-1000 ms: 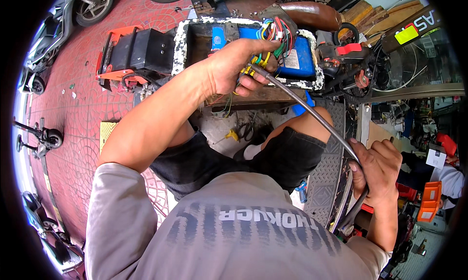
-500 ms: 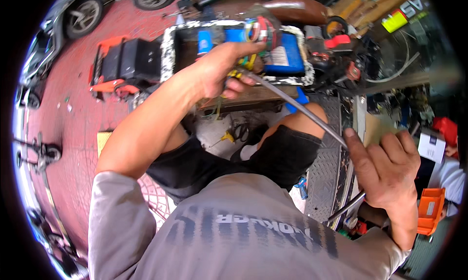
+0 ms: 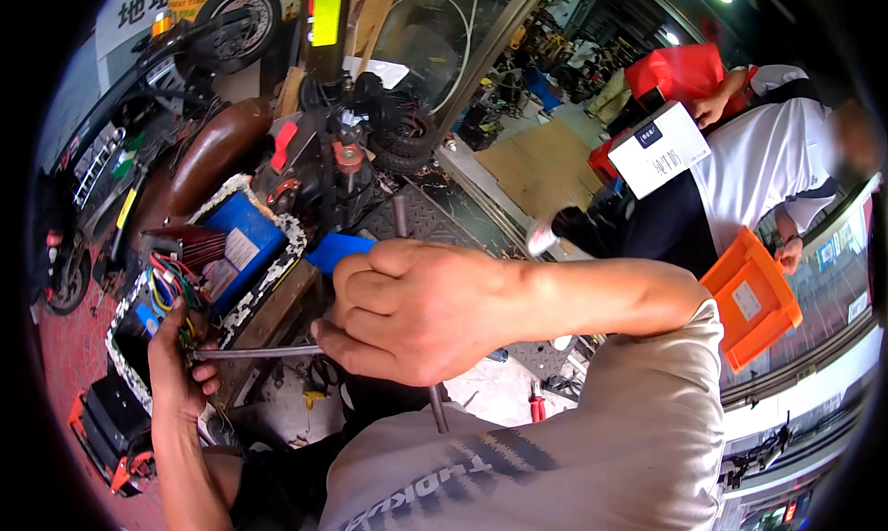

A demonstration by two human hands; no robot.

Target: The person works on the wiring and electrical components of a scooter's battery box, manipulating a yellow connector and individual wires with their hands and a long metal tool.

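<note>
A metal T-handle wrench spans the gap between my hands, its slim shaft (image 3: 254, 352) running left from the crossbar (image 3: 400, 215). My right hand (image 3: 416, 304) is closed in a fist over the middle of that crossbar, whose two ends stick out on either side. At the shaft's far end, my left hand (image 3: 176, 369) is closed around a bunch of coloured wires (image 3: 171, 277) and the tip of the wrench; what exactly touches the tip is hidden by my fingers. The wires rise from an open compartment with a white-flecked rim (image 3: 277, 253), where a blue battery pack (image 3: 242, 240) lies.
At the right, another person in a white shirt (image 3: 754, 161) holds an orange bin (image 3: 754, 300) and reaches toward a red bag (image 3: 680, 73); a white box (image 3: 657, 149) is beside them. A brown seat (image 3: 222, 152) and a tyre (image 3: 402, 142) lie beyond the compartment.
The view has swung right, bringing the other person into sight. My right hand, previously with fingers partly spread near the crossbar, is now closed over it. My left hand stays at the wires and wrench tip.
</note>
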